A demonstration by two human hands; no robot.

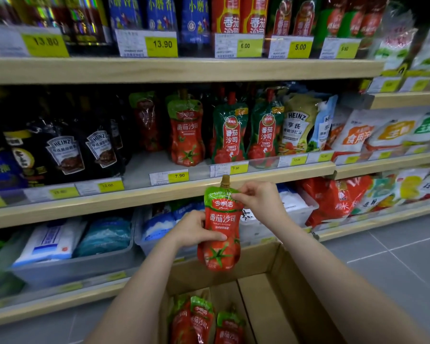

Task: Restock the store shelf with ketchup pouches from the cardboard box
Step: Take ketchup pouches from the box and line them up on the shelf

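Ketchup pouch (221, 229) is held upright in the head view, above the open cardboard box (278, 276) and below the edge of the middle shelf (144, 194). Its lower left side is gripped by the left hand (194, 229), thumb laid across the front, while the green top near the cap is pinched by the right hand (256, 197). More pouches (204, 321) are seen lying in the box. On the shelf, a matching pouch (186, 135) stands behind the 7.90 price tag (178, 176), with bare shelf just to its left. The carrying step is judged to be in hand; next, the pouch would need to be raised over the shelf edge and stood upright beside its match.
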